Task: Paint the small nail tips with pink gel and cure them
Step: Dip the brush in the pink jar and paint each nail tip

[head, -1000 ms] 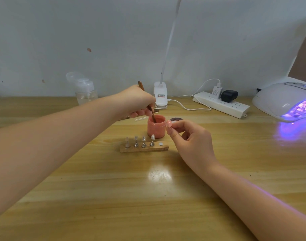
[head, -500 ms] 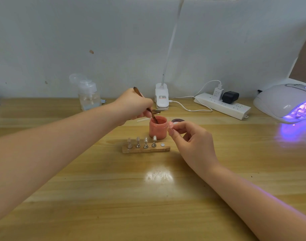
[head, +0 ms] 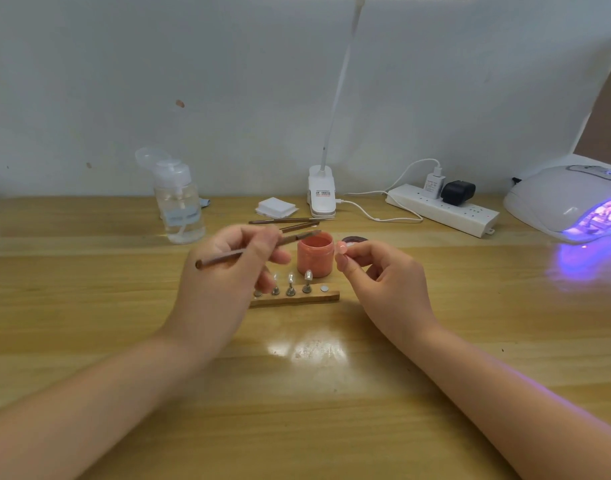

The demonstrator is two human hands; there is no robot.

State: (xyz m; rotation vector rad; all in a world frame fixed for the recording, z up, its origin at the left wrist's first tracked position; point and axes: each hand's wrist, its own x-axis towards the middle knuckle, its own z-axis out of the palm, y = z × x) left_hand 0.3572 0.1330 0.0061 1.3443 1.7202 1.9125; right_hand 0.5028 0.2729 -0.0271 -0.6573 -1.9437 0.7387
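Center frame: left hand [head: 228,268] grips a brush [head: 255,247], bristles w/ gel over the pink gel jar [head: 315,253]. Right hand [head: 377,271] pinches a nail tip [head: 343,248] beside it. Painting step; next, likely brush meets tip.

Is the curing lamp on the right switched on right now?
On. The curing lamp glows violet inside its opening and casts a purple patch on the table in front of it.
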